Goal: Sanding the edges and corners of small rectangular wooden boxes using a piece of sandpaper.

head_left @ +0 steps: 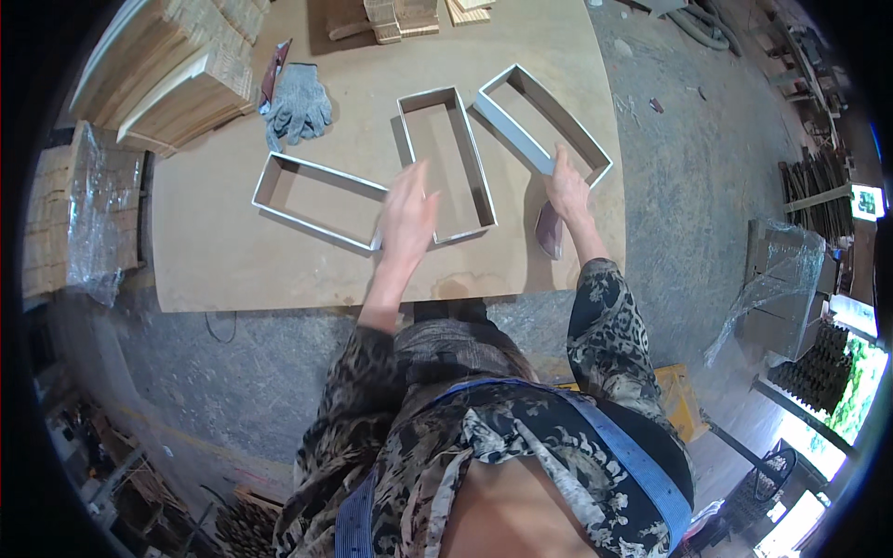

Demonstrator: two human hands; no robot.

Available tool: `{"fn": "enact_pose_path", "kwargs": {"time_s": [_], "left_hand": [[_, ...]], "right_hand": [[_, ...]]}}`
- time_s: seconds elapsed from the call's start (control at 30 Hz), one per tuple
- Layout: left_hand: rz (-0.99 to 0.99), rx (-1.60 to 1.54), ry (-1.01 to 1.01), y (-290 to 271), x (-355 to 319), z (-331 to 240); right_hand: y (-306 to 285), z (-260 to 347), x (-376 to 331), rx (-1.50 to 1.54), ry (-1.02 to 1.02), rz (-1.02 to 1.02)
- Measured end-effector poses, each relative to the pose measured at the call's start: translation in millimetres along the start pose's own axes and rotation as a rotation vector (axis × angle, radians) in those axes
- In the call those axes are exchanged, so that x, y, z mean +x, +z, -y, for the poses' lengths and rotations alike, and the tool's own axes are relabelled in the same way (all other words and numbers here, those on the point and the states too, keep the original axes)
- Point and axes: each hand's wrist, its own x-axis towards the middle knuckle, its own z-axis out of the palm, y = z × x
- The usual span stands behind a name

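Head view: left hand [406, 216], fingers spread flat, rests on the middle frame's [446, 163] near left corner, just beside the left frame [316, 200]. Right hand [565, 189] grips the right frame's [544, 126] near rail. All three lie on the board [214, 260].

A clear-plastic-wrapped stack of wood [88, 209] is sitting left of the table; a plastic-covered box [786, 279] is standing right
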Motion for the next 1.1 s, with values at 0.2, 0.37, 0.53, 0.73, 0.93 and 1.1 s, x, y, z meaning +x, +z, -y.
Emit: {"fn": "enact_pose_path", "kwargs": {"time_s": [0.2, 0.37, 0.53, 0.73, 0.93, 1.1], "left_hand": [[0.009, 0.067, -0.602, -40, -41, 56], [-0.024, 0.145, -0.352, -42, -4, 50], [0.033, 0.087, -0.007, -28, 37, 53], [0.11, -0.036, 0.202, -2, 50, 55], [0.161, -0.037, 0.342, 26, 65, 33], [0.216, -0.034, 0.452, 55, 93, 10]], "right_hand": [[7, 24, 18, -0.098, -0.143, -0.005], [18, 69, 20, -0.065, -0.121, 0.078], [33, 62, 19, -0.149, -0.087, 0.075], [-19, 20, 14, -0.192, -0.109, 0.019], [-59, -49, 28, -0.655, -0.114, -0.475], [-2, -49, -34, -0.049, 0.242, -0.216]]}}
